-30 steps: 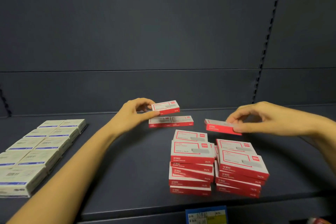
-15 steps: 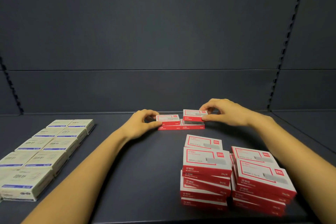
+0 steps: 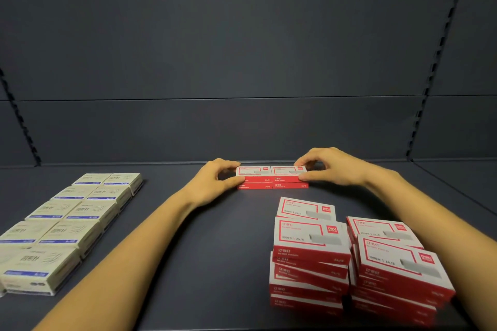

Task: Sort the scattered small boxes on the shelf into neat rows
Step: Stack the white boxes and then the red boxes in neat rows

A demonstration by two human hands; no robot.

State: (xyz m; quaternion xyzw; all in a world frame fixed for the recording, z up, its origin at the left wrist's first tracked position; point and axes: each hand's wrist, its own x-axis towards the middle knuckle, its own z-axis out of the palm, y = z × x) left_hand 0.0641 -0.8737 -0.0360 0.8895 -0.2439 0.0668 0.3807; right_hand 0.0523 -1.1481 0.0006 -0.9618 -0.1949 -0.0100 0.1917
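At the back of the dark shelf [image 3: 215, 250], red and white staple boxes form a tidy block two wide and two high. My left hand [image 3: 215, 183] pinches the left end of the upper left box [image 3: 252, 172]. My right hand [image 3: 330, 166] pinches the right end of the upper right box [image 3: 286, 172]. The two upper boxes sit flush side by side on the lower pair [image 3: 271, 185]. Nearer me, on the right, several more red boxes lie in two crooked stacks [image 3: 309, 247] [image 3: 398, 263].
Cream boxes with blue stripes [image 3: 70, 220] lie in two neat columns on the left of the shelf. The dark back wall [image 3: 242, 129] rises just behind the red block. Slotted uprights [image 3: 422, 105] run up both sides.
Each hand carried a red box to the back and set it on the lower pair. Both hands now hold the ends of the upper row, pressed together.
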